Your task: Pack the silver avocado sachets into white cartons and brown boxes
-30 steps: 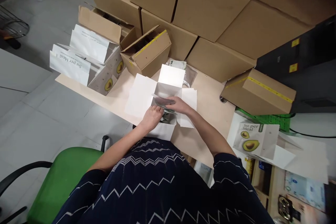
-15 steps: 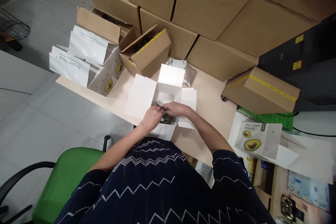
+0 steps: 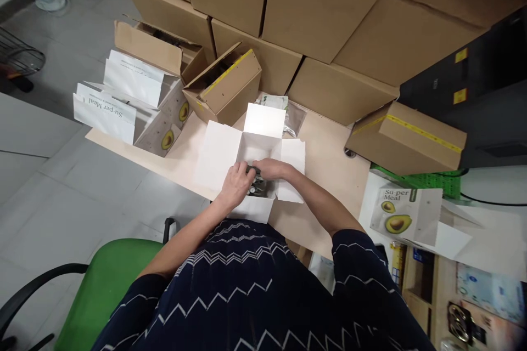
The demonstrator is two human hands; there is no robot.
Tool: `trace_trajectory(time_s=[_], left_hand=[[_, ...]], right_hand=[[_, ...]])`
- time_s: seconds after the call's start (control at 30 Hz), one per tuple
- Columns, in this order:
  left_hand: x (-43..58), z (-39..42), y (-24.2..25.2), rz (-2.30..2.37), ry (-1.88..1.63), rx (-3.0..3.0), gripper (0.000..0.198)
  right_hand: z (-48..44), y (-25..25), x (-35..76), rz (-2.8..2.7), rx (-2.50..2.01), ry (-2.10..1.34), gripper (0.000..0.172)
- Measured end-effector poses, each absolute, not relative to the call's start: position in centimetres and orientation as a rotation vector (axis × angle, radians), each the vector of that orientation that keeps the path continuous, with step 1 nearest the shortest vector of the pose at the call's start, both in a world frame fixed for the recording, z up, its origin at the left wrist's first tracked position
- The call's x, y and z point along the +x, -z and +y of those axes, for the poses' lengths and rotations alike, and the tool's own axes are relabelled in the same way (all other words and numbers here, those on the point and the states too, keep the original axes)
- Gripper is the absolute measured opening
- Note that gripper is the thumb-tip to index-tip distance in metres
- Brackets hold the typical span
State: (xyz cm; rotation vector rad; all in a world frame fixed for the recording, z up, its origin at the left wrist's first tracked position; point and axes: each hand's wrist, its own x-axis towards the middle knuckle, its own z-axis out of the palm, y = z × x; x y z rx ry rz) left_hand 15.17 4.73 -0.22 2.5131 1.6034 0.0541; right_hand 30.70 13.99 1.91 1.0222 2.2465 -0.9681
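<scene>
An open white carton (image 3: 222,149) with its four flaps spread stands on the pale wooden table (image 3: 329,148) in front of me. My left hand (image 3: 235,184) and my right hand (image 3: 272,169) both reach into it. Their fingers are closed on dark grey-green packets (image 3: 258,185) lying inside the carton. The packets are mostly hidden by my hands.
Clear packets (image 3: 284,107) lie behind the carton. A small brown box (image 3: 226,85) with yellow tape stands at back left, beside white avocado-printed cartons (image 3: 123,104). Stacked brown boxes (image 3: 321,5) wall the back. Another taped box (image 3: 405,137) and an avocado carton (image 3: 405,216) sit right. A green chair (image 3: 99,285) is lower left.
The packet held above the carton's mouth has gone down inside. Both hands have sunk lower into the carton and drawn closer together.
</scene>
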Motion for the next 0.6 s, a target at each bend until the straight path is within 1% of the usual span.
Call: trace_trajectory(time_s=[0.13, 0.2, 0.27, 0.33, 0.43, 0.5, 0.53, 0.57, 0.6], left_hand=[[14.8, 4.9, 0.7, 1.613, -0.236, 2.559, 0.047], [14.6, 5.0, 1.1, 1.566, -0.238, 2.580, 0.047], [14.3, 5.1, 1.6, 1.539, -0.211, 2.581, 0.046], [14.1, 5.2, 1.9, 1.536, -0.203, 2.567, 0.045], [14.0, 5.2, 1.9, 1.528, -0.226, 2.545, 0.042], [14.0, 5.2, 1.8, 1.516, -0.235, 2.543, 0.037], [14.0, 5.3, 1.8, 1.513, -0.237, 2.545, 0.035], [14.0, 5.3, 1.8, 1.514, -0.239, 2.547, 0.033], [14.0, 5.2, 1.8, 1.515, -0.241, 2.549, 0.032]], right_hand=[[13.5, -1.6, 30.2, 2.244, 0.964, 0.921, 0.036], [13.4, -1.6, 30.3, 2.252, 0.969, 0.911, 0.038], [13.4, -2.1, 31.0, 2.283, 0.988, 0.971, 0.038], [13.7, -3.4, 32.5, 2.344, 0.963, 1.186, 0.035], [15.3, -5.5, 36.1, 2.406, 1.015, 1.812, 0.033], [17.1, -5.7, 38.9, 2.414, 1.379, 2.158, 0.038], [18.1, -5.1, 40.2, 2.416, 1.672, 2.213, 0.040], [19.2, -4.1, 41.4, 2.409, 2.005, 2.158, 0.040], [20.3, -2.7, 42.3, 2.388, 2.315, 1.992, 0.040]])
